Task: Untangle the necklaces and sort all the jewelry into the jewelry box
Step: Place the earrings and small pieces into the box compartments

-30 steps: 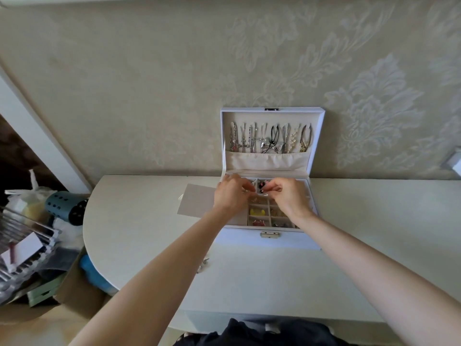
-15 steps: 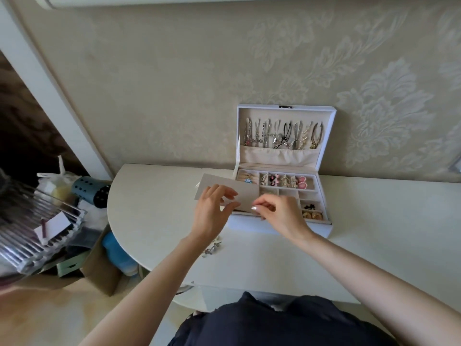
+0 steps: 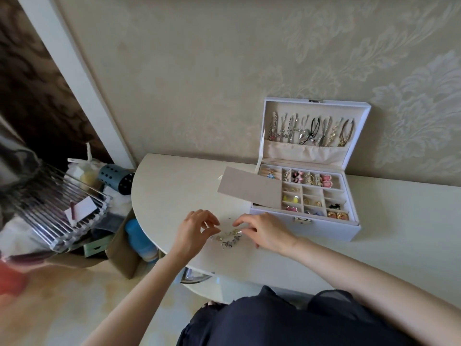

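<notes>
A white jewelry box (image 3: 326,227) stands open against the wall, with several necklaces (image 3: 310,131) hanging in its upright lid. Its divided tray (image 3: 321,193) holds earrings and small pieces. A beige flap (image 3: 249,189) lies tilted over the box's left side. A small tangle of silvery and gold jewelry (image 3: 228,237) lies on the table near the rounded front-left edge. My left hand (image 3: 197,231) is at its left side and my right hand (image 3: 264,231) at its right. Both have fingertips spread just over the pile, with a gap between thumb and forefinger.
The pale table (image 3: 386,233) runs right along a patterned wall; its left end is rounded. Left of it, lower down, are a clear ribbed rack (image 3: 52,208), a blue perforated cylinder (image 3: 117,178), a blue bottle (image 3: 139,238) and a cardboard box (image 3: 119,253).
Both hands have come away from the box's tray and moved down and left to the jewelry pile on the table. The view has shifted left and downward.
</notes>
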The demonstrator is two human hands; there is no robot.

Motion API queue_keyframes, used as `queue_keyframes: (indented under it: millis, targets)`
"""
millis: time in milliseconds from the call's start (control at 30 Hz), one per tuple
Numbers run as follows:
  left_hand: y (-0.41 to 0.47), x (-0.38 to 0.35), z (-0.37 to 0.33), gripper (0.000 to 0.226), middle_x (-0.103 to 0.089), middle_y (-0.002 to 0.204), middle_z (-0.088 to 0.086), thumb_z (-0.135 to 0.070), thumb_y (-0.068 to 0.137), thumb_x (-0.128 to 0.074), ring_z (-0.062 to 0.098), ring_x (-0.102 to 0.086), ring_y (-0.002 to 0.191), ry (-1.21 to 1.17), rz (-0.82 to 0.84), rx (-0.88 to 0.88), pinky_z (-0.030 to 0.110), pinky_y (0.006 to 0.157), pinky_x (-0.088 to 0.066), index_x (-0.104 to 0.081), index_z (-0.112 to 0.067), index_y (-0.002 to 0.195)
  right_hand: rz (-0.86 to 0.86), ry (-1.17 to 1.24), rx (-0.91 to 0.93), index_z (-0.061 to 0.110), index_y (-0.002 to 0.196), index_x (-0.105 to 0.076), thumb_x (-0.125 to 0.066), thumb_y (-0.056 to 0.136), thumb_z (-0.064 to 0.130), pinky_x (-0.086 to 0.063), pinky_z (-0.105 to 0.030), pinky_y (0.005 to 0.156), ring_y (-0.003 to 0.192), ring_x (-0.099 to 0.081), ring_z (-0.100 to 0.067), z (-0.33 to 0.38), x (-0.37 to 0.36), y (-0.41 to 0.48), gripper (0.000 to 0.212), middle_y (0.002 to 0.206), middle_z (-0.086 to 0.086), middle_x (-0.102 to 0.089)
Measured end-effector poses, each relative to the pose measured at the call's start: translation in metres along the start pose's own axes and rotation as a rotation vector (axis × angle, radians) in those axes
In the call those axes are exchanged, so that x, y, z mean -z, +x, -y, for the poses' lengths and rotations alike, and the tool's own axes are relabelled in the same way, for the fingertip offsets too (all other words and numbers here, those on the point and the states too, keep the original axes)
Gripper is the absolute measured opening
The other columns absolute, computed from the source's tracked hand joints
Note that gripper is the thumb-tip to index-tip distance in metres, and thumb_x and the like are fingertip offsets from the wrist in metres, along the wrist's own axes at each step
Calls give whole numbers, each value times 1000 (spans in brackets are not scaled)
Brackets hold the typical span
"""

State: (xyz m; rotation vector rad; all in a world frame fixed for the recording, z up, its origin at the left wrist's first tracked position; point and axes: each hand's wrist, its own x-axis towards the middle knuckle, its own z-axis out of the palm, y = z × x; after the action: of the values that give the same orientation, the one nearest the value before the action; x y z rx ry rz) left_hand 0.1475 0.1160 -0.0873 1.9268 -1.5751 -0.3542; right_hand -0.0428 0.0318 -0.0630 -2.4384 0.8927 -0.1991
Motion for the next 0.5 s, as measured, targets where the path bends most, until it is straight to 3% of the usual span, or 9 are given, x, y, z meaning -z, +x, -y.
queue_keyframes:
  millis: [167,367,500]
  targets:
    - [0,-3,3,13,-57,81,-12,-28,75,-76,7,-44,78,57,57,-2,11,65,-31,-68,-23,85,-33,-71,13,26,110,-60,-49,96,29,-39,-24,66,52,-48,-6,4,-6,9,18,56,9,-49]
    - [-1,-7,4,9,-56,83,-11,-32,77,-74,10,-42,81,93,72,9,10,66,-28,-70,-25,81,-12,-104,-7,23,96,-60,-49,93,24,-49,-30,67,59,-51,-15,7,-8,14,12,61,-3,-64]
    - [-2,-9,2,8,-53,82,-14,-32,79,-72,9,-41,81,110,70,-6,10,67,-28,-70,-25,82,-9,-120,-10,21,95,-60,-50,91,21,-49,-30,66,63,-55,-18,7,-7,11,11,62,0,-63]
